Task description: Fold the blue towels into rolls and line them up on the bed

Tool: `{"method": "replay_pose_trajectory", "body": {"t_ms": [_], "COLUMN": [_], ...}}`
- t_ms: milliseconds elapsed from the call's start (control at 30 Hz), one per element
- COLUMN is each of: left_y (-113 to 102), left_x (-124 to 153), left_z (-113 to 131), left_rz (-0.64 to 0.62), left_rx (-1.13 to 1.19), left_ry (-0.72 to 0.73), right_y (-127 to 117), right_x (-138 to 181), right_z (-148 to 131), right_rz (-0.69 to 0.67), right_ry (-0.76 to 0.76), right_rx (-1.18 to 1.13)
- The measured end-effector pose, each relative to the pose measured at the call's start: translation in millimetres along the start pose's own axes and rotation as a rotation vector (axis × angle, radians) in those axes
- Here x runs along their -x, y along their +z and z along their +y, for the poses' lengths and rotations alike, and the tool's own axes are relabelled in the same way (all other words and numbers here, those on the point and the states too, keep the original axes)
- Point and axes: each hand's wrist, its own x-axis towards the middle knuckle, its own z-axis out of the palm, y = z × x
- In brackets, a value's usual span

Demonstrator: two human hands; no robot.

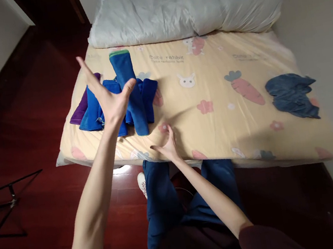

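Note:
My left hand (108,96) is raised above the bed with its fingers spread and nothing in it. It hovers over a pile of blue cloths (137,99) on the left of the yellow sheet (211,88). A purple cloth (82,108) peeks out at the pile's left side. One blue cloth with a green hem (122,64) lies lengthwise on top. My right hand (166,145) rests flat on the sheet near the bed's front edge, fingers apart, just right of the pile.
A crumpled dark denim piece (291,94) lies at the bed's right side. A white duvet (185,3) is bunched at the far end. Dark red wooden floor (33,162) lies left, with a black stand's legs (5,206). A wall (328,52) runs along the right.

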Motion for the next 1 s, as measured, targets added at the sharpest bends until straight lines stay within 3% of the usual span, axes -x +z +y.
{"method": "replay_pose_trajectory", "body": {"t_ms": [67,167,267,333,467,567,633,700,733,800,867,933,1000], "left_y": [20.3,58.6,80.2,79.9,70.9,75.9,91.0,118.9,137.0,177.6,216.3,246.0,264.2], "left_x": [25.0,69.9,108.2,122.8,125.3,124.2,131.0,144.7,153.7,173.8,193.0,207.5,216.2], "left_z": [10.7,22.1,15.1,-1.6,-46.2,-48.4,-20.9,27.3,56.4,116.7,168.5,202.2,215.8], "left_rz": [-0.138,-0.444,-0.648,-0.675,-0.527,-0.431,-0.368,-0.368,-0.41,-0.608,-0.698,-0.604,-0.479], "left_rx": [-0.031,-0.103,-0.18,-0.195,-0.167,-0.185,-0.234,-0.241,-0.212,-0.085,-0.034,-0.087,-0.153], "left_ry": [0.061,0.15,0.177,0.23,0.306,0.289,0.256,0.24,0.243,0.316,0.307,0.163,0.045], "right_y": [-14.7,-36.7,-68.3,-93.2,-138.8,-163.7,-175.8,-186.0,-191.1,-203.0,-219.3,-242.0,-271.7], "right_x": [32.8,83.9,133.0,159.4,182.5,178.8,175.2,174.7,175.6,178.3,179.2,174.0,158.1], "right_z": [9.5,24.6,44.8,59.9,82.7,86.3,83.8,80.2,78.8,77.2,78.4,83.4,93.2], "right_rz": [-0.057,-0.117,-0.153,-0.161,-0.072,0.049,0.098,0.143,0.164,0.195,0.205,0.224,0.295], "right_ry": [-0.005,0.011,0.022,0.04,0.17,0.192,0.168,0.164,0.168,0.17,0.157,0.14,0.128], "right_rx": [-0.019,-0.021,-0.014,-0.01,-0.013,-0.087,-0.147,-0.205,-0.232,-0.27,-0.278,-0.255,-0.218]}}
